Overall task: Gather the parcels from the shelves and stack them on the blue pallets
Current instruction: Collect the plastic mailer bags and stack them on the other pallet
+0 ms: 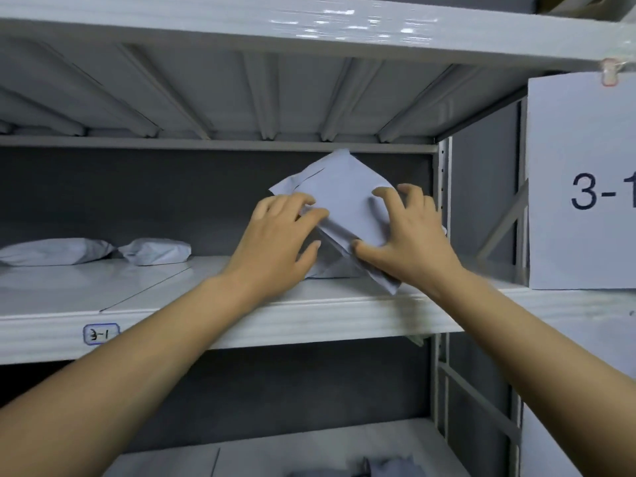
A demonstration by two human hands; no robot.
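A white plastic-wrapped parcel [340,201] stands tilted on one corner at the right end of the middle shelf [261,304]. My left hand [275,242] grips its left edge and my right hand [409,242] grips its right and lower side. Under it another white parcel [327,271] lies flat on the shelf, mostly hidden by my hands. Two more white parcels [55,251] [155,251] lie at the left of the same shelf. No blue pallet is in view.
The shelf above [309,36] hangs low over the parcels. A grey upright post [442,201] borders the bay on the right. A paper sign marked 3-1 [581,180] hangs further right. The lower shelf [275,452] holds some grey bags [378,468].
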